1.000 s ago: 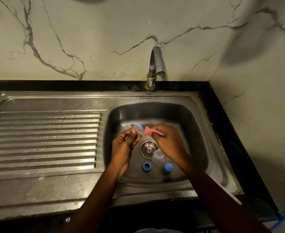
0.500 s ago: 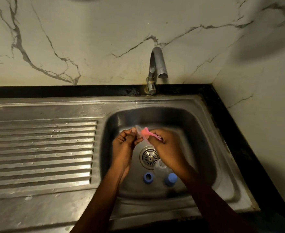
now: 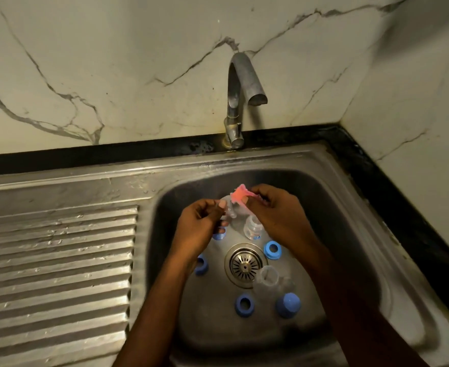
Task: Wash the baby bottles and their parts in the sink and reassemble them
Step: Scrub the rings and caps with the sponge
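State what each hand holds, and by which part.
The left hand pinches a small clear plastic bottle part by its left edge; right hand pinches a crumpled pink scrub cloth at its right end.

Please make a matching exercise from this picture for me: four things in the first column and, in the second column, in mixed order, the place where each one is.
Column 1
1. pink scrubber
2. clear part
3. drain strainer
4. blue cap

Column 2
A. pinched in the left hand
B. in the middle of the sink floor
C. held in the right hand
D. on the sink floor on the person's side, just right of a blue ring

Pairs: 1-C, 2-A, 3-B, 4-D
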